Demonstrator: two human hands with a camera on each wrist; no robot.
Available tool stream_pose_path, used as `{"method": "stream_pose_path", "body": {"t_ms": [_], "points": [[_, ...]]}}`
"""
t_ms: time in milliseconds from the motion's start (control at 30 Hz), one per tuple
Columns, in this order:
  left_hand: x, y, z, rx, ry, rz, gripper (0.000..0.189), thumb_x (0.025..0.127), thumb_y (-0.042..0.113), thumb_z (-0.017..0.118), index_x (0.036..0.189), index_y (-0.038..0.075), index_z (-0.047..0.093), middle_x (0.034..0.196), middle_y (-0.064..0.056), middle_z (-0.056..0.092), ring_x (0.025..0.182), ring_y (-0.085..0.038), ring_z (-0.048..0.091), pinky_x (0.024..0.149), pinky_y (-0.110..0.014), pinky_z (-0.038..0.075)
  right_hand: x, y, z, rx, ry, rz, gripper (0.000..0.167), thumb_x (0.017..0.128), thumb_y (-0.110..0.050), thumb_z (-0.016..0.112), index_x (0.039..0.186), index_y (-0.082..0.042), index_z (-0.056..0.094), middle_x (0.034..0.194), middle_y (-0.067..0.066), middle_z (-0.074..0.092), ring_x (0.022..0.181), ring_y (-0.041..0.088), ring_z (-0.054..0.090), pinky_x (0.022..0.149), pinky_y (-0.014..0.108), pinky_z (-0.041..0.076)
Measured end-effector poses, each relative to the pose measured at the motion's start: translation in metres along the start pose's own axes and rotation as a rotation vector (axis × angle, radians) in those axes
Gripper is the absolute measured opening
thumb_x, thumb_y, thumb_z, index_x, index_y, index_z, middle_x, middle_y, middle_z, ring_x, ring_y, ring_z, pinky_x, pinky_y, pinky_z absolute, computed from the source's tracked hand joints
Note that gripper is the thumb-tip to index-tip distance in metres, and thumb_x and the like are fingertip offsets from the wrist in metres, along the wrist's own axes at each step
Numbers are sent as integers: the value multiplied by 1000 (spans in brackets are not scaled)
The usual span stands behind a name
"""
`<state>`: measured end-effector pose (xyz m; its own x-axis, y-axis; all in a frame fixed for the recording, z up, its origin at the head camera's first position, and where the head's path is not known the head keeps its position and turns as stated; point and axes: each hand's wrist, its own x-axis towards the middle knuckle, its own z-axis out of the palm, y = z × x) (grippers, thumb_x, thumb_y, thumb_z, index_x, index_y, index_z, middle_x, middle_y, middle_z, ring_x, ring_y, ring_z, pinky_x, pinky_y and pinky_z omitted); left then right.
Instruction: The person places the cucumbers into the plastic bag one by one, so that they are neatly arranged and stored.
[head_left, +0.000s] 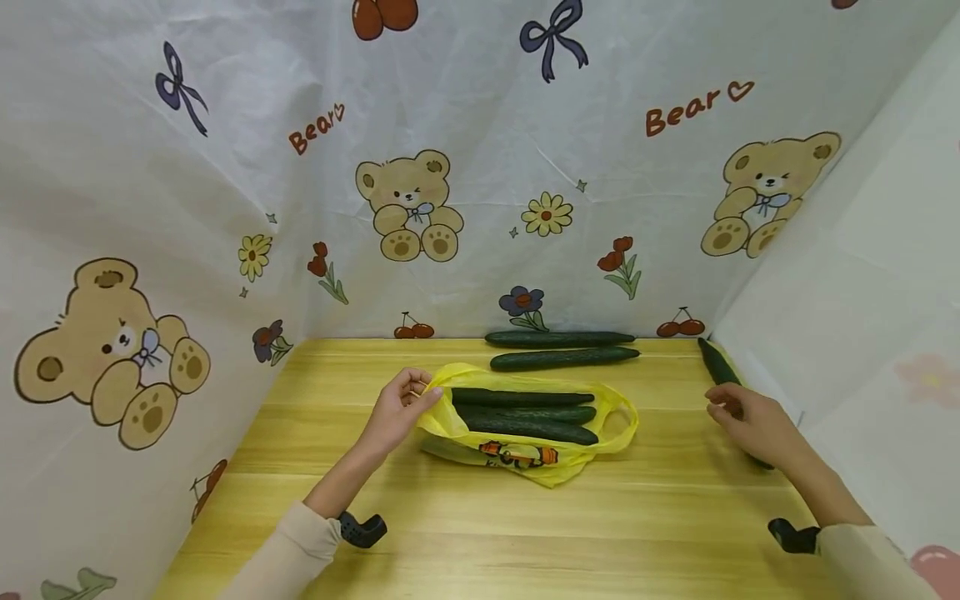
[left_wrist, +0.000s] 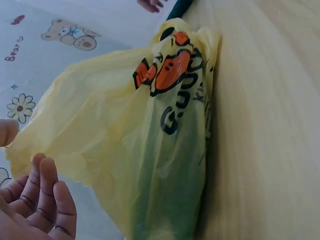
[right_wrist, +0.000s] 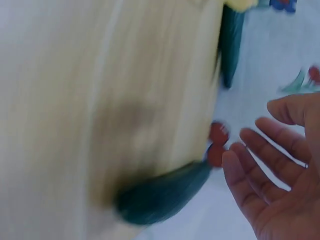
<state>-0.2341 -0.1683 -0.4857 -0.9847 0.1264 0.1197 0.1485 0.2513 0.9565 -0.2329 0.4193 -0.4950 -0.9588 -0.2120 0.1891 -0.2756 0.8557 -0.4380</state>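
Note:
My left hand (head_left: 401,406) pinches the left edge of a yellow plastic bag (head_left: 618,392) between thumb and fingers and holds it raised. Several dark green cucumbers (head_left: 525,398) lie side by side inside the bag, seen through its mouth. In the left wrist view the bag's wall (left_wrist: 107,110) stretches from my fingers down to the table, its printed side showing. My right hand (head_left: 761,425) is over a single cucumber (head_left: 717,362) at the table's right edge, covering its middle in the head view. The right wrist view shows loosely bent fingers (right_wrist: 250,175) with nothing in them, apart from that cucumber.
Two more cucumbers (head_left: 566,359) lie behind the bag, near the back edge of the wooden table (head_left: 480,533). White cloth (head_left: 480,108) printed with bears and flowers hangs along the back and left, and a pale cloth wall (head_left: 877,275) borders the right side.

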Motion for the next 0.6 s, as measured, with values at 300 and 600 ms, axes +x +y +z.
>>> {"method": "stream_pose_path", "body": {"t_ms": [300, 600], "points": [[21, 10, 1, 342, 27, 142, 55, 98, 50, 78, 145, 30, 57, 129, -5, 63, 101, -24, 63, 84, -40, 55, -22, 56, 1, -19, 3, 262, 57, 113, -32, 54, 145, 15, 48, 140, 44, 53, 115, 62, 60, 79, 64, 54], [42, 29, 9, 904, -52, 535, 44, 94, 31, 87, 134, 29, 70, 138, -1, 63, 132, -28, 59, 108, -54, 54, -29, 74, 11, -4, -72, 347, 78, 113, -42, 51, 151, 23, 31, 138, 53, 46, 115, 67, 54, 85, 70, 50]]}}
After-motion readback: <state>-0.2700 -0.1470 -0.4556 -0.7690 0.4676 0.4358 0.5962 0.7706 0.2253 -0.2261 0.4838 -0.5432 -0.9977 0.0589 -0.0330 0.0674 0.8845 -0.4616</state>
